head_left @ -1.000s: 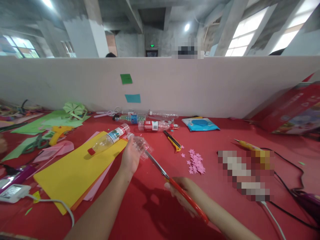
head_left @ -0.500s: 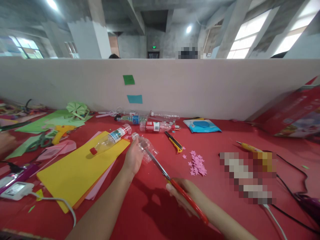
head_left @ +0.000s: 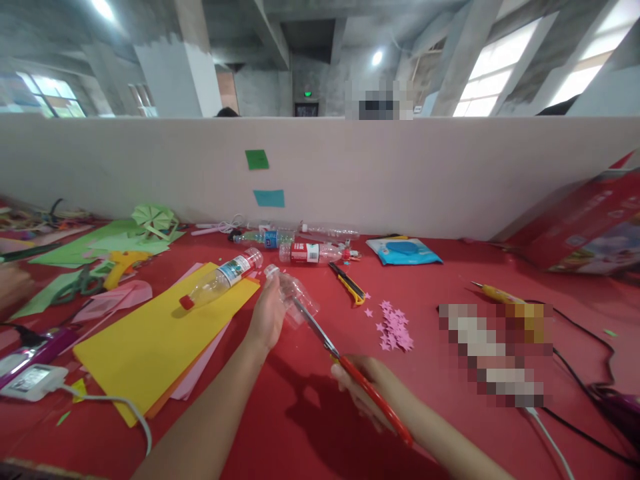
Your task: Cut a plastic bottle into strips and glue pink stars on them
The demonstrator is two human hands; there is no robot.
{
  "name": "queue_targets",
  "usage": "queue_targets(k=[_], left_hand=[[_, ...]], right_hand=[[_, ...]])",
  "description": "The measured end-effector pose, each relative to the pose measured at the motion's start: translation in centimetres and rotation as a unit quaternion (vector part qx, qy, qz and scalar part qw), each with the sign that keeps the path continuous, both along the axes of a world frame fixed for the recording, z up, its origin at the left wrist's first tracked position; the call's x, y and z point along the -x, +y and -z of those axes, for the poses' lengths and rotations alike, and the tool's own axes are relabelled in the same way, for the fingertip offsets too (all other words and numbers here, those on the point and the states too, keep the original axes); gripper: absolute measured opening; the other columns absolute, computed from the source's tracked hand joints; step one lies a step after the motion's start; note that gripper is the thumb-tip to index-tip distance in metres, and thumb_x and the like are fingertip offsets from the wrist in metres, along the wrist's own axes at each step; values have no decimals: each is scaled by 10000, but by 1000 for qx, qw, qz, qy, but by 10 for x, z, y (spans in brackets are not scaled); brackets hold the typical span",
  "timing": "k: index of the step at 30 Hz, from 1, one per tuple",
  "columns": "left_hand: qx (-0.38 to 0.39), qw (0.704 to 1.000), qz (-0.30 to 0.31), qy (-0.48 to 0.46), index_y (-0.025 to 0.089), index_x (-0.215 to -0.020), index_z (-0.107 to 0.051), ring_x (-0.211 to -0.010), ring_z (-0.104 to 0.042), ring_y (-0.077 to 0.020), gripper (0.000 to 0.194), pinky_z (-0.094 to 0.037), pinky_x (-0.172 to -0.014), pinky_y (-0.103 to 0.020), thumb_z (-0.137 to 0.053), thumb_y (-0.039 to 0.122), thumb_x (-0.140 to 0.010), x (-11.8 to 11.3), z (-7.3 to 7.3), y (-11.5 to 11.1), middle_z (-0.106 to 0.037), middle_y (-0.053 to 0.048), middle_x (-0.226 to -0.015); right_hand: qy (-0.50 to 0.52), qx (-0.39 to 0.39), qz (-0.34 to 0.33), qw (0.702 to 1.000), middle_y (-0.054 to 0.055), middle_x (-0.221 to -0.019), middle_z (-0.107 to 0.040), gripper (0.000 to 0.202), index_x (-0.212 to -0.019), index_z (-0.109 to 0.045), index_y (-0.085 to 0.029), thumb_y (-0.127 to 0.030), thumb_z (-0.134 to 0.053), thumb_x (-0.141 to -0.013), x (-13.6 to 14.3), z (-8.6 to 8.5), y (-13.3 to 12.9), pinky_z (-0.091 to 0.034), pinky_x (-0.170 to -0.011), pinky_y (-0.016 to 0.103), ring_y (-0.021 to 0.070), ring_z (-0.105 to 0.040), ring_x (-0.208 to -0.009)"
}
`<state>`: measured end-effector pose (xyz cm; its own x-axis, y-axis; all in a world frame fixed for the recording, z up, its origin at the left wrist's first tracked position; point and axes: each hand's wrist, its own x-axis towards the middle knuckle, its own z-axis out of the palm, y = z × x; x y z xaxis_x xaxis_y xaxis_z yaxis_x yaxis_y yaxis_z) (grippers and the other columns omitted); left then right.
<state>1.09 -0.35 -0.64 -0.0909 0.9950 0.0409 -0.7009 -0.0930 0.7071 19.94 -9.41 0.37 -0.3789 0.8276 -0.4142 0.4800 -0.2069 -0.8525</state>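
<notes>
Our scissors [head_left: 329, 346] have red handles [head_left: 375, 398] and silvery blades [head_left: 313, 323]; our plastic bottle piece [head_left: 302, 295] is clear and colourless. On our plain red tabletop [head_left: 434, 357] we see pink stars [head_left: 395, 329], a yellow-and-black box cutter [head_left: 347, 285], a light-blue wipes packet [head_left: 424, 255] with a deeper blue oval [head_left: 401, 247], and yellow paper [head_left: 165, 347].

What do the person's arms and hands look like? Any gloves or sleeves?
The left hand and right hand are bare, without gloves. The forearms are bare too: no sleeve, watch or bracelet shows.
</notes>
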Motion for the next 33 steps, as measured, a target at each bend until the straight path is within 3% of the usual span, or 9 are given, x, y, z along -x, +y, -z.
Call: queue_targets(k=[5,11,21,29,33], left_hand=[[-10,1000,12,9,183,-840,-604,-780,-572,-136,206,-421,-776,-265,-599,381,-786,-6,-2,-4,-615,-14,-823],[-6,1000,16,4,187,-839,-609,-757,-571,-137,208,-422,-788,-275,-605,387,-781,-7,-1,-4,-616,-12,-814],[-1,1000,14,19,193,-834,-615,-798,-577,-147,225,-414,-779,-271,-628,402,-752,-8,-2,-6,-624,-12,-819],[-12,997,15,74,198,-864,-627,-842,-567,-162,268,-405,-792,-281,-604,446,-765,-12,5,-8,-629,-31,-873],[-7,998,12,66,198,-867,-633,-866,-566,-169,314,-396,-813,-282,-552,491,-789,-12,6,-7,-632,-38,-890]], right_hand=[[5,-14,4,1000,-89,-418,-354,381,-681,-414,-198,-539,-451,-848,1,-1,0,-264,-310,157,56,-347,-314],[-12,24,36,999,-92,-417,-348,352,-657,-409,-199,-487,-463,-854,3,0,-1,-246,-308,157,48,-321,-307],[18,-30,24,999,-87,-432,-354,402,-668,-414,-196,-559,-467,-831,0,11,2,-247,-330,170,52,-323,-328],[29,0,19,999,-93,-427,-314,386,-680,-395,-203,-547,-446,-846,2,-2,0,-240,-334,175,58,-307,-340],[-13,-33,15,999,-82,-453,-345,373,-648,-394,-191,-496,-514,-827,3,-7,1,-239,-368,175,50,-348,-365]])
